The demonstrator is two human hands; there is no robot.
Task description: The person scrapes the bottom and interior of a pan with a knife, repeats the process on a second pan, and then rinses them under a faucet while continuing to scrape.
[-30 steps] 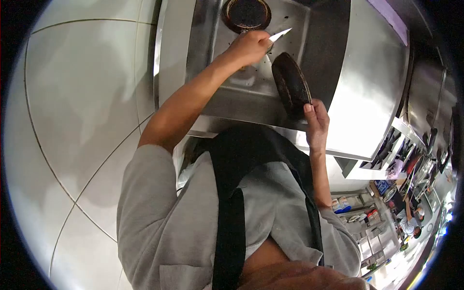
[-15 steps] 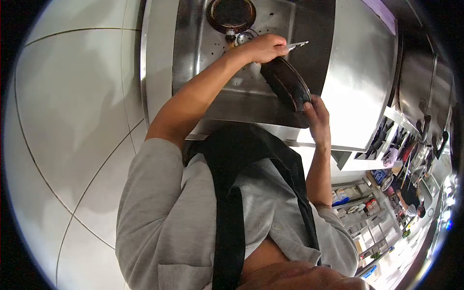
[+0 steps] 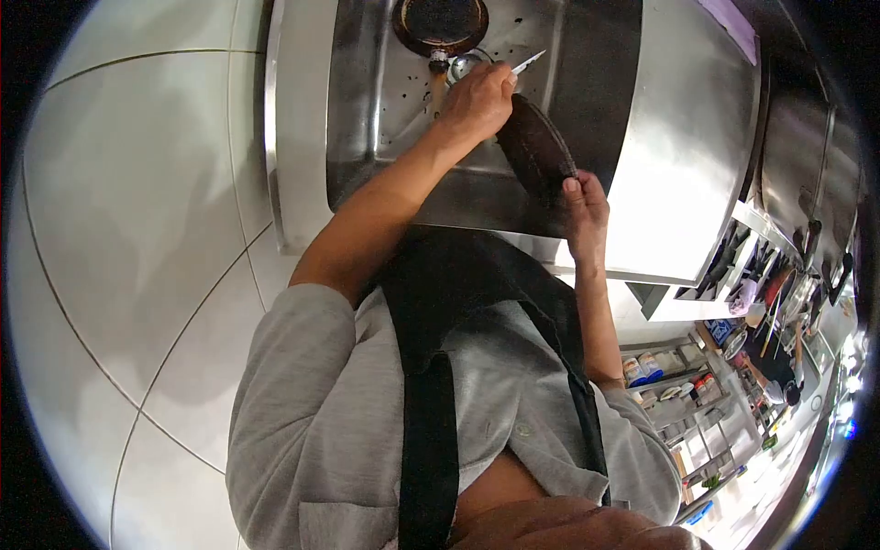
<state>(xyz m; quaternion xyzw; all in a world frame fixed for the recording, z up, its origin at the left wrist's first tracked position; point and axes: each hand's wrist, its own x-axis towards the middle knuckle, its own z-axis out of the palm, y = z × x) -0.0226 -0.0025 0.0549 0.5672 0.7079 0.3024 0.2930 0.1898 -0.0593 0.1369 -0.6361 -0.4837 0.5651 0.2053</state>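
Changes since half a second ago:
- My left hand (image 3: 477, 96) has moved a little left, off the top rim of the pan (image 3: 541, 151) and onto its far left edge.
- The knife (image 3: 527, 64) lay nearly level then. Now its tip is tilted toward the far right.
- My right hand (image 3: 585, 206) has kept its place at the pan's near rim.

Count:
- Hands, two. The left is closed in a fist around the knife handle, and only the pale blade shows beyond the knuckles. The right pinches the near edge of the pan, thumb on the face that shows and fingers behind it.
- Knife, one, held over the sink (image 3: 367, 110), just far of the pan.
- Pans, two, both dark and round. One stands on edge, tilted, over the right part of the sink between my hands. The second pan (image 3: 440, 20) lies flat at the far end of the sink, well apart from the first.
- Drain (image 3: 463, 64), one, just near of the second pan.
- Sink, one, steel, with dark specks scattered over its floor.
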